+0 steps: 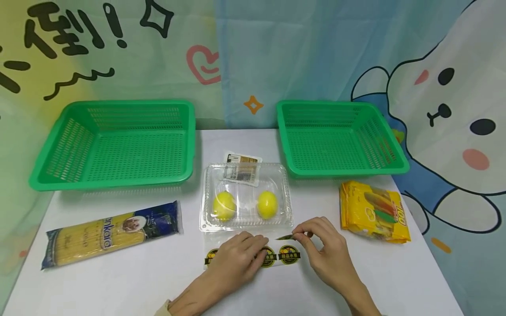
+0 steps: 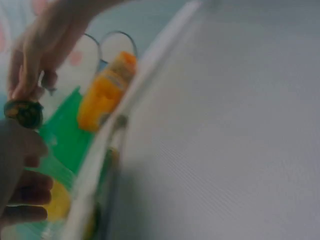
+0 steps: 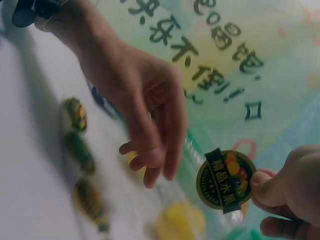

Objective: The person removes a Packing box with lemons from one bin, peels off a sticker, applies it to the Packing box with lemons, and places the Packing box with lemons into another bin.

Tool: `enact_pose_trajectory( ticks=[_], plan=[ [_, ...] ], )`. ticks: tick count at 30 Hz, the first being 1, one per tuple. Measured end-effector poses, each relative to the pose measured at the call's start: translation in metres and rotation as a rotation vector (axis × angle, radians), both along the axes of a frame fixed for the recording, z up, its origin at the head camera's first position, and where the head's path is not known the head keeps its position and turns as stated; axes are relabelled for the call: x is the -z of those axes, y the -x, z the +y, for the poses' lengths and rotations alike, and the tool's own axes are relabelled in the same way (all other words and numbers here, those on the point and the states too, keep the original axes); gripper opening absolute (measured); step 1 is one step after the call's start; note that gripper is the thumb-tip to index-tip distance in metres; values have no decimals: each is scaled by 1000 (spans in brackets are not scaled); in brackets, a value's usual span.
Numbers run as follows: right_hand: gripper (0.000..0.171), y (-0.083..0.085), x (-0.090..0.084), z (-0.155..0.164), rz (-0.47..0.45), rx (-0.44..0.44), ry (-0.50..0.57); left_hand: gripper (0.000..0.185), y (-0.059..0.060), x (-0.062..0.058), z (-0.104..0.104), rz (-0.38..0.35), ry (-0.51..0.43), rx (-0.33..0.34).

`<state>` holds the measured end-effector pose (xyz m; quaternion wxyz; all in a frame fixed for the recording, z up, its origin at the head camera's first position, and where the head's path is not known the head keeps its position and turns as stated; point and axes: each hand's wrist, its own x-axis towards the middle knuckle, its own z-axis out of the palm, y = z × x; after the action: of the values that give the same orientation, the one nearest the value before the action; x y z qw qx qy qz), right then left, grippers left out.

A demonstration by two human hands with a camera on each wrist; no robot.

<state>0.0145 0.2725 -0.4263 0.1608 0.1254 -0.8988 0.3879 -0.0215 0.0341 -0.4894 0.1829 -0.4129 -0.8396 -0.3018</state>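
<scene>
My right hand (image 1: 326,252) pinches a round black-and-gold fruit sticker (image 3: 226,180) by its edge, between thumb and finger; the head view shows the sticker nearly edge-on. Beside it, my left hand (image 1: 241,256) lies over a strip of similar stickers (image 1: 290,254) and covers part of it. Its fingers are loosely bent, and whether they press the strip I cannot tell. Just behind the hands is a closed clear plastic box (image 1: 247,226) with two yellow lemons (image 1: 224,206) visible through it. The left wrist view is blurred.
A packet of spaghetti (image 1: 112,232) lies at the left, and a yellow snack pack (image 1: 373,213) at the right. Two green baskets, one larger (image 1: 110,182) and one smaller (image 1: 348,171), stand at the back. A printed label (image 1: 243,169) shows at the box's rear.
</scene>
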Motion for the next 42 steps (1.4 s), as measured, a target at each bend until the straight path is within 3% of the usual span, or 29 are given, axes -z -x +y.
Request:
enact_pose_trajectory(
  ticks=[3,6,11,16,21,27,29,31,37,42],
  plan=[
    [24,10,-11,-9,5,-43,7,21,5,-12,-3,-78,-209,15],
    [21,19,-19,-18,7,-70,-3,18,13,-24,-8,-159,-326,17],
    [18,36,-29,-33,25,-118,-21,20,27,-36,-17,-252,-420,-34],
    [15,53,-34,-44,59,-139,-32,21,43,-46,-22,-276,-501,-45],
    [16,67,-33,-52,48,-94,12,23,58,-54,-24,-283,-577,-77],
    [26,83,-21,-59,-50,-19,140,22,68,-56,-21,-464,-666,-177],
    [24,87,-16,-62,-82,11,168,21,70,-54,-20,-505,-651,-214],
    [23,91,-12,-64,-103,43,188,21,73,-52,-18,-498,-603,-254],
    [15,102,-1,-70,-119,133,165,22,81,-44,-13,-284,-383,-332],
    [12,106,4,-72,-102,166,121,21,81,-43,-11,-224,-331,-347]
  ],
)
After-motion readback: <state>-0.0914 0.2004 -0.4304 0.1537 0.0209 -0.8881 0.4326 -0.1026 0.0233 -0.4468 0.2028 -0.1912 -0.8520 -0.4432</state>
